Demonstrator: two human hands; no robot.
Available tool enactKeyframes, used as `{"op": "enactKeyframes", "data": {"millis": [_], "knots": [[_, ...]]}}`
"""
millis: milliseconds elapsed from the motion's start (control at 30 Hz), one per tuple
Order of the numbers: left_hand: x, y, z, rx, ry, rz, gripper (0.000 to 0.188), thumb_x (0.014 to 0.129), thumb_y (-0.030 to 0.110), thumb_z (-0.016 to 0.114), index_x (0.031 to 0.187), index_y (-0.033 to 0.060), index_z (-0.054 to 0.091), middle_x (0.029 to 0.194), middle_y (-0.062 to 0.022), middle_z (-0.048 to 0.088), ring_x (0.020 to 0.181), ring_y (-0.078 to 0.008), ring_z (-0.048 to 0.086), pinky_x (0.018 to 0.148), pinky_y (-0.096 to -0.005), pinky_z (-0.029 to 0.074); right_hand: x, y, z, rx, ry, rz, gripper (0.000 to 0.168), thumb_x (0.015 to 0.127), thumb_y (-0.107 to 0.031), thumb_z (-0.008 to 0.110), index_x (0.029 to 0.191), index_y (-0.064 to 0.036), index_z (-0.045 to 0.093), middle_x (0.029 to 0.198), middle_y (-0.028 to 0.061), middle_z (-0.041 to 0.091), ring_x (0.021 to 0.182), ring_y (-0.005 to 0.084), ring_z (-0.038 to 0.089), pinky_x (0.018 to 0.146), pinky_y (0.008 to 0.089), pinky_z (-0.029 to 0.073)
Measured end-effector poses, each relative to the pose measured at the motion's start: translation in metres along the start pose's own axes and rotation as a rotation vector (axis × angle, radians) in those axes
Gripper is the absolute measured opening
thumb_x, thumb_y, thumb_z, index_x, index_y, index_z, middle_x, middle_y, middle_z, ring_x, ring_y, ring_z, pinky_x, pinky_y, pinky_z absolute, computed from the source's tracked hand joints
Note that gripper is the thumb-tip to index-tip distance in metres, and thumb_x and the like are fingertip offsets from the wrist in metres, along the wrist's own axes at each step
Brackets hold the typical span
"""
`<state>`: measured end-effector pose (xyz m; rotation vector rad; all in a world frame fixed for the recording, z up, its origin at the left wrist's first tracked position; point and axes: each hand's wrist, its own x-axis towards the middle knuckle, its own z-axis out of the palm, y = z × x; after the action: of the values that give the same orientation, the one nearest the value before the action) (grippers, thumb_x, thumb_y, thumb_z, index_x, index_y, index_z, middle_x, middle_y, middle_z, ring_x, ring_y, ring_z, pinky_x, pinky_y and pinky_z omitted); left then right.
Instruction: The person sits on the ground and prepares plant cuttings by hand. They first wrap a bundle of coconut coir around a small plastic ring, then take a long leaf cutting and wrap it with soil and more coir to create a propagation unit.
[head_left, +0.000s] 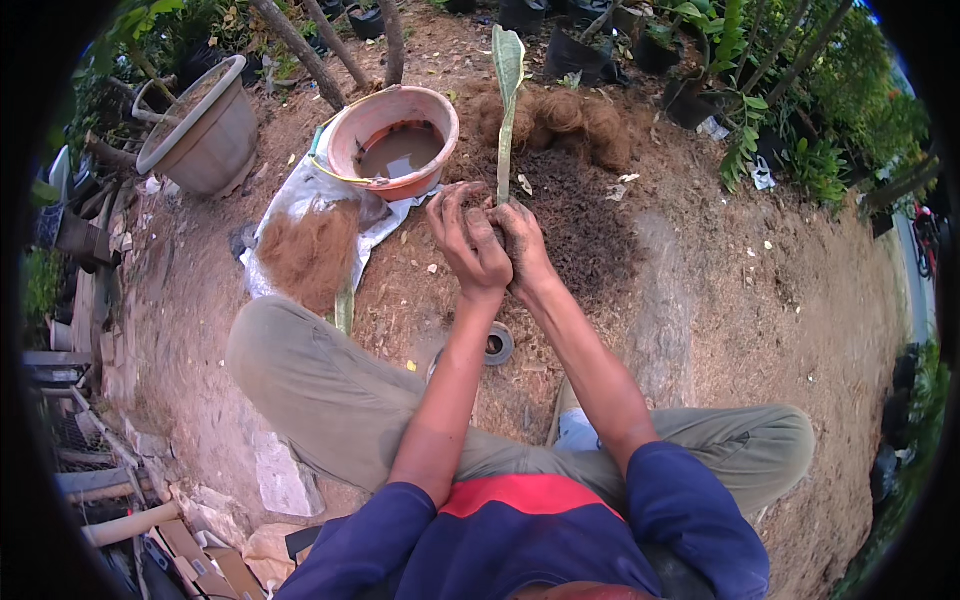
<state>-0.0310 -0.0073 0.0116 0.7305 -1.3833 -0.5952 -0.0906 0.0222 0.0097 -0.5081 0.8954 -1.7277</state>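
Observation:
My left hand (469, 238) and my right hand (523, 241) are cupped together in front of me, wrists close. Between them they press a dark, crumbly clump of soil (478, 199), mostly hidden by soiled fingers. From the clump rises one long snake plant leaf (508, 90), upright and pale green with light edges. The leaf's base disappears behind my right fingers. Just beyond and right of my hands lies a heap of dark soil (592, 225). Behind it sit several balls of brown coconut fibre (566, 116).
An orange bucket (426, 184) of muddy water stands on a white plastic sheet (281, 184) beside loose brown fibre (311, 251). Another leaf (344, 309) lies by my left knee. A tape roll (504, 351) rests below my wrists. A large planter (210, 139) tilts at upper left.

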Motion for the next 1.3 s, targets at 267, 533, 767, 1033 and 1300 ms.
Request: {"op": "enactKeyframes", "data": {"millis": [267,533,767,1033,1300], "knots": [[0.017,0.009,0.005,-0.593,0.097,-0.652,0.056,0.101,0.05,0.035,0.115,-0.0005,0.053,0.104,-0.01,0.053,0.096,-0.0197,0.054,0.088,-0.0327,0.045,-0.004,-0.019,0.013,0.126,0.044,-0.07,0.027,0.091,-0.017,0.062,0.114,-0.004,0.054,0.107,0.0085,0.061,0.101,0.0152,0.061,0.089,0.0299,0.049],[0.013,0.032,-0.003,-0.049,-0.029,0.046,0.037,0.097,0.027,0.041,0.104,-0.0063,0.057,0.107,-0.0205,0.055,0.102,-0.0344,0.051,0.092,-0.0453,0.039,-0.01,-0.026,0.024,0.081,0.068,-0.034,0.027,0.092,-0.03,0.065,0.102,-0.005,0.061,0.088,0.0006,0.057,0.078,0.0073,0.054,0.072,0.0241,0.047],[0.017,0.017,-0.003,-0.396,0.144,-0.439,0.036,0.099,0.029,0.045,0.102,-0.0047,0.056,0.101,-0.0154,0.056,0.094,-0.0247,0.056,0.086,-0.0376,0.044,-0.013,-0.027,0.036,-0.083,-0.058,-0.076,0.031,0.095,-0.034,0.061,0.101,-0.004,0.06,0.091,0.0028,0.059,0.081,0.0091,0.057,0.075,0.0251,0.048],[0.01,-0.001,0.01,-0.801,0.078,-0.841,0.044,0.102,0.04,0.038,0.109,-0.0008,0.053,0.106,-0.0098,0.055,0.1,-0.0171,0.055,0.087,-0.0325,0.044,0.0,-0.034,0.027,0.207,-0.024,-0.024,0.033,0.097,-0.037,0.056,0.096,-0.004,0.057,0.088,0.0081,0.06,0.083,0.0158,0.061,0.078,0.0291,0.051],[0.006,0.01,-0.002,0.068,0.002,0.047,0.033,0.092,0.022,0.044,0.105,-0.0059,0.057,0.106,-0.0212,0.057,0.105,-0.0363,0.051,0.093,-0.0458,0.04,0.007,-0.01,0.017,-0.054,-0.028,-0.01,0.021,0.098,-0.023,0.054,0.104,-0.005,0.061,0.091,0.0012,0.062,0.081,0.0079,0.059,0.069,0.0234,0.049]]}}
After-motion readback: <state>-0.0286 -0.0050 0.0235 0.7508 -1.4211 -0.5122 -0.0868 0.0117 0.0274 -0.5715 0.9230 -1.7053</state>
